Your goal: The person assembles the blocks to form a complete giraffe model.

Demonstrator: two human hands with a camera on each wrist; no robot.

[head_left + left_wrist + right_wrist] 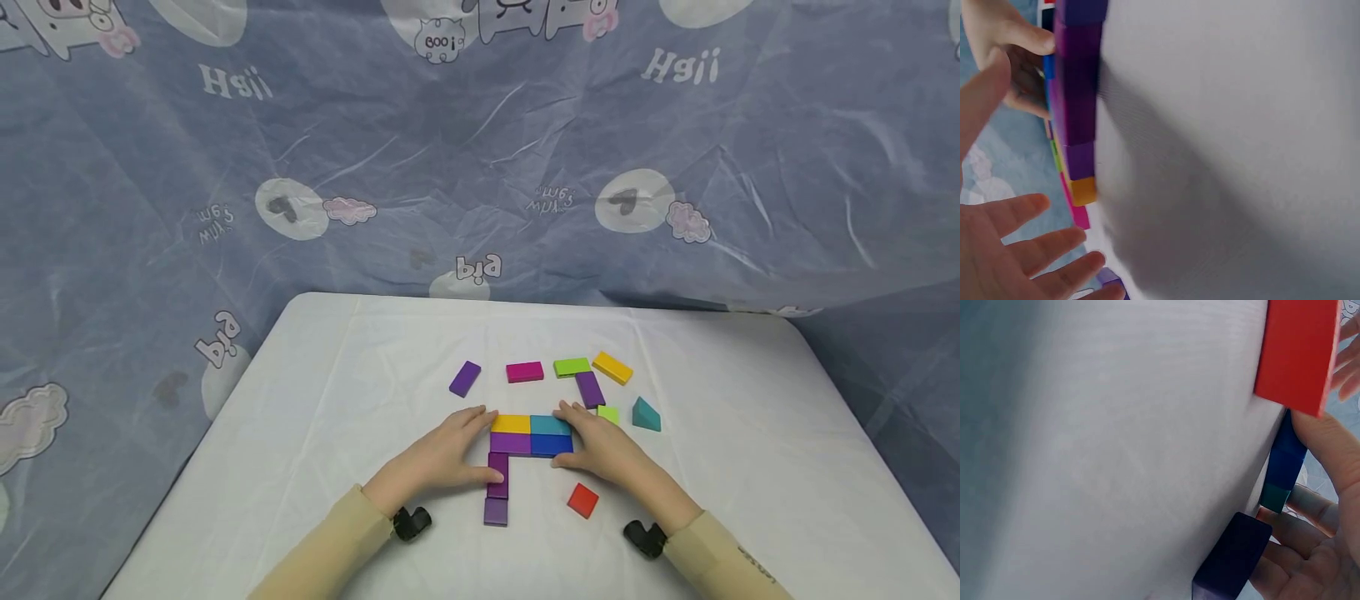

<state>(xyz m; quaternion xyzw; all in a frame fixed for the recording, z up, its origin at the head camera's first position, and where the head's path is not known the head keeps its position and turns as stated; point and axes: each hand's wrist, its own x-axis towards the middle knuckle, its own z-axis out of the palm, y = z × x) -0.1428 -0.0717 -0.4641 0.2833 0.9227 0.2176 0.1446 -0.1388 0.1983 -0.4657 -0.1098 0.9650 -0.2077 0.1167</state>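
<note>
On the white table, a yellow block (511, 424) and a teal block (551, 426) lie in a row behind a purple block (510, 443) and a blue block (551, 445). From the left end of this group, a dark purple block (498, 476) and another purple block (496, 512) run toward the person. My left hand (450, 450) is spread beside the left end, fingers apart in the left wrist view. Round the right end, my right hand (603, 446) pinches the blue and teal blocks, thumb at the near edge and a finger at the far edge.
A red block (582, 501) lies in front of the right hand. Behind the group are loose purple (465, 379), magenta (524, 372), lime (572, 367), yellow (612, 367) and purple (590, 390) blocks. A teal wedge (646, 415) and lime block (608, 414) sit right.
</note>
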